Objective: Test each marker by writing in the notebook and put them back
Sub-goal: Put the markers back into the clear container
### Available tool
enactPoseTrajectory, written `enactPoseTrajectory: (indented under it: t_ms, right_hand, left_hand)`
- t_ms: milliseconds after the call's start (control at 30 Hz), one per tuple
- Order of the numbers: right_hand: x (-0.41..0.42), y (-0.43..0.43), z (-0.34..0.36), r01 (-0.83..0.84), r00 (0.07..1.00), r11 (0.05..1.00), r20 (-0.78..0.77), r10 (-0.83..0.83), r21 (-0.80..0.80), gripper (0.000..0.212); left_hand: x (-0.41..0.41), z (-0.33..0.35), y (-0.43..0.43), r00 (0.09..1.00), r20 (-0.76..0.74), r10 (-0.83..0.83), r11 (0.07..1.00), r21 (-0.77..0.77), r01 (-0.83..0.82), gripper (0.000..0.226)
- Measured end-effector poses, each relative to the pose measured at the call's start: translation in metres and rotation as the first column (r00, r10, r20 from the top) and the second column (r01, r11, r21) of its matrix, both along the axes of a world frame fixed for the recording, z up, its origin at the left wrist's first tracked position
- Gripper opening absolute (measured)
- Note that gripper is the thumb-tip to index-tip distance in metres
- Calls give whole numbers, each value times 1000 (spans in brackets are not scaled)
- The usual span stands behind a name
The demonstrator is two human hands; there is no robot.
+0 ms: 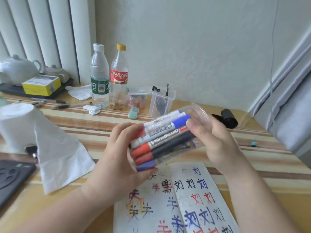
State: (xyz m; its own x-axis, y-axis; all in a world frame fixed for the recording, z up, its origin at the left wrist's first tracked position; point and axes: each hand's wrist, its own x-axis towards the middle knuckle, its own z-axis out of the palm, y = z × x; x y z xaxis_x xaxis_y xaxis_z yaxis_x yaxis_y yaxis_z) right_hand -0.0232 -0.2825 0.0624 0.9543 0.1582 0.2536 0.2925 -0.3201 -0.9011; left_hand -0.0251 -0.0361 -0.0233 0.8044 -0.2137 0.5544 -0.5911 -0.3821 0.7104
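Biggest worry here: the clear round plastic jar (199, 113) is lying nearly on its side in mid-air, so nothing but a hand blocks the mouth. If the right hand (218, 143) eases off or the open end dips, I'd expect the whole lot to slide out and clatter onto the striped wooden bench (84, 122). They could also land on the open white notebook (193, 200) directly below. If any of that ink is fresh, a dropped marker could smear it, though I can't tell whether it's dry. The two plastic drink bottles (107, 78) stand well apart at the back, so they look safe.

Grip-wise, the left hand (124, 160) has its fingers curled round the jar's closed end from underneath. The right hand wraps the mouth end, with the thumb pressed in by a blue cap. So both hands are holding the jar and neither is free.

The chunky whiteboard markers (161, 142) are all packed inside it, above the notebook. They're white and black barrels with red, blue and purple caps, pointing both ways. Every cap I can see looks on. The notebook pages are covered in black, red, blue and orange characters, so I'd guess the testing is mostly done.
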Motion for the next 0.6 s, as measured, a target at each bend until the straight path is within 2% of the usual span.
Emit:
enactPoseTrajectory:
  t_ms: [67,167,233,333,400,500,600]
  right_hand:
    - [-7,1,-1,-21,997,1000,79,22,-17,73]
    - [-4,-1,-8,66,987,997,147,-71,39,73]
    - [-2,-3,-11,60,985,998,161,-64,29,67]
    - [1,-4,-10,37,980,996,190,-51,79,66]
    - [3,-3,-10,41,980,994,189,-59,100,67]
    - [7,-4,-14,111,976,986,176,-131,124,67]
    - [10,-1,-24,277,950,945,97,-296,173,93]
  left_hand:
    - [-1,0,2,997,-65,-53,998,12,54,111]
    - [-4,1,2,966,-217,-143,987,41,155,115]
    - [-7,3,-2,984,-152,-91,990,92,106,110]
    - [-9,5,-9,997,41,60,981,182,-66,108]
    - [-11,6,-13,984,97,151,956,240,-171,108]
    - [-8,7,-14,986,93,135,958,243,-154,108]
    - [-6,6,-15,996,-38,76,976,205,-67,108]
